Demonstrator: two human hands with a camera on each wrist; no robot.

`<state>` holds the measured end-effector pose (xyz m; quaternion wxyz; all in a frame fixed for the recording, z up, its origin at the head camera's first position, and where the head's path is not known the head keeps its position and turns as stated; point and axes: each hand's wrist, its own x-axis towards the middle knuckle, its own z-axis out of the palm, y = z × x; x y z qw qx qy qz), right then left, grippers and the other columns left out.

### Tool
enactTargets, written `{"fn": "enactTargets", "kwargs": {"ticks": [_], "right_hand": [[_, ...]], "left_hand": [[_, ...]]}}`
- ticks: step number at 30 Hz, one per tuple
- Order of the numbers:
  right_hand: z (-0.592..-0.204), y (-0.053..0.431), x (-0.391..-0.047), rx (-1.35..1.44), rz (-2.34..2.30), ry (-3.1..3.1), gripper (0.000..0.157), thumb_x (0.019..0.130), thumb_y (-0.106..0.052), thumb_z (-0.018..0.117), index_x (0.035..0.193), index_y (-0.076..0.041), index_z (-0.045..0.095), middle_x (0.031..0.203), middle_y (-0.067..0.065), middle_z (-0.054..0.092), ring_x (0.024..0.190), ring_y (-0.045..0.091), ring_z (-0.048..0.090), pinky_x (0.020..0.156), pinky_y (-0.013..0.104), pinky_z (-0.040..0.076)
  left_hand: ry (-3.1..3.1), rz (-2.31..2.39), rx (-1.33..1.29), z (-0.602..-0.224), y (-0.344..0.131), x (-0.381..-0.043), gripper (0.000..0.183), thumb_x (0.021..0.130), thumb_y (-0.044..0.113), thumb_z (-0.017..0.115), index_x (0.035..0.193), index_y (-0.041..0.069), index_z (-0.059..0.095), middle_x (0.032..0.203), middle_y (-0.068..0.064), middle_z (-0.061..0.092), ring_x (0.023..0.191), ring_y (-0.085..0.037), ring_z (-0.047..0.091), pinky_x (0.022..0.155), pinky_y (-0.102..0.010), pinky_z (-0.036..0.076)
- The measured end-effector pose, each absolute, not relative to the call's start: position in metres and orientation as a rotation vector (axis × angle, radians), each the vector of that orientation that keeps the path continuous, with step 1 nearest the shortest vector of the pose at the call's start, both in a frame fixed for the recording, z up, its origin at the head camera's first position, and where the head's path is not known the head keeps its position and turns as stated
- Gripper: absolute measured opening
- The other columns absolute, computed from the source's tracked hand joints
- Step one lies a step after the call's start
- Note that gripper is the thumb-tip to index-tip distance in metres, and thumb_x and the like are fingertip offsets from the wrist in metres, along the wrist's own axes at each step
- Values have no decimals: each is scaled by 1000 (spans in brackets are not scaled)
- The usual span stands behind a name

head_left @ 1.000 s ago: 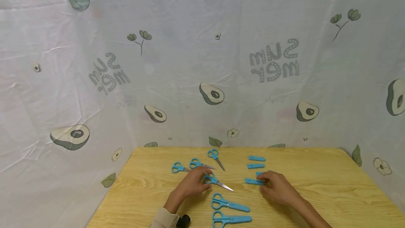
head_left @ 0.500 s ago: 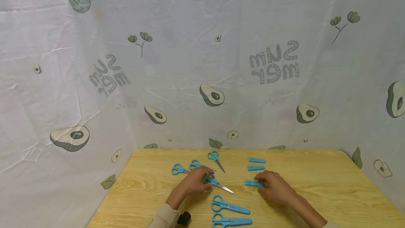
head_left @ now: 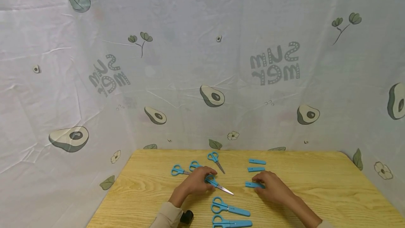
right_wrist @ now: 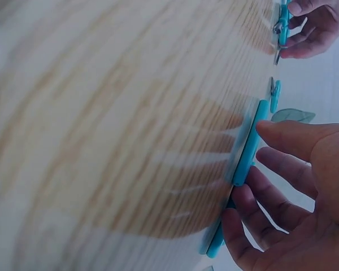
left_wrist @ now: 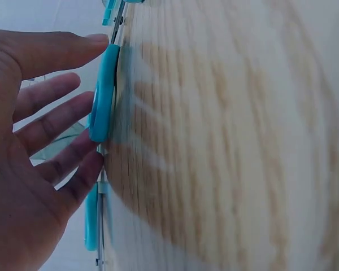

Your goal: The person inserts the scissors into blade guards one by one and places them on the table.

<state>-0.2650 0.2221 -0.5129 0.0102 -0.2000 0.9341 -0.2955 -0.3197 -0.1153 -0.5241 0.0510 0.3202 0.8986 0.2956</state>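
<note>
We find the left hand at the handle of one pair of blue scissors lying left of centre on the worktop. The left wrist view shows its fingers spread with gaps between them, the thumb tip at the handle; we see no firm pinch. The blades are uncovered and point right and near.

To the right, the right hand is at a blue sheath, thumb against it, fingers loosely spread behind. We cannot tell whether the sheath is clear of the worktop. A second sheath lies beyond the fingers.

Further off are three uncovered scissors and two loose sheaths; two sheathed scissors lie on the near side.

Hazards, in our judgement: a slack hold on the handle could let the bare point swing, and it faces the right hand's side. A push from the thumb could skid the sheath away. Crowded fingers could knock the second sheath or catch both.
</note>
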Motion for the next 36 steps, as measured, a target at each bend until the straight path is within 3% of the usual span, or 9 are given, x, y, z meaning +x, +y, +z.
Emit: {"fn": "enactTargets", "kwargs": {"ticks": [6, 11, 24, 30, 32, 36], "right_hand": [[-517, 222, -267, -623, -894, 2939, 29, 90, -15, 87, 117, -6, 80, 110, 1, 72, 96, 20, 66, 79, 29, 58], [-520, 224, -268, -709, -869, 2945, 28, 91, -16, 85, 117, -5, 81, 112, 3, 73, 98, 24, 65, 81, 32, 59], [-520, 220, -264, -637, -870, 2986, 21, 90, -17, 87, 110, -13, 84, 105, -5, 67, 97, 19, 63, 81, 29, 58], [-519, 218, -262, -629, -874, 2984, 17, 90, -15, 87, 107, -14, 84, 105, -4, 68, 95, 19, 63, 78, 27, 56], [-518, 218, -263, -644, -863, 2986, 17, 90, -16, 87, 106, -15, 84, 104, -4, 69, 94, 19, 63, 78, 30, 57], [-517, 219, -263, -673, -851, 2989, 15, 90, -17, 86, 105, -16, 83, 103, -6, 70, 92, 17, 64, 93, 47, 59]], "left_hand": [[2733, 900, 1022, -529, -116, -324, 48, 89, 20, 90, 133, 9, 75, 132, -4, 76, 124, -25, 69, 106, -37, 57], [2760, 823, 1115, -530, -116, -325, 45, 88, 18, 89, 131, 7, 76, 132, -6, 75, 124, -27, 66, 110, -45, 54], [2710, 846, 992, -529, -112, -323, 32, 90, 14, 88, 121, 15, 80, 129, 1, 65, 122, -22, 57, 103, -33, 53], [2720, 860, 998, -529, -112, -320, 17, 90, 15, 88, 106, 19, 84, 120, 3, 66, 115, -16, 57, 100, -32, 52], [2724, 857, 1006, -529, -112, -320, 14, 90, 15, 88, 102, 20, 83, 118, 4, 66, 113, -15, 56, 99, -31, 52], [2728, 841, 998, -529, -112, -319, 11, 92, 14, 86, 101, 20, 83, 114, 6, 64, 109, -11, 54, 99, -31, 51]]}}
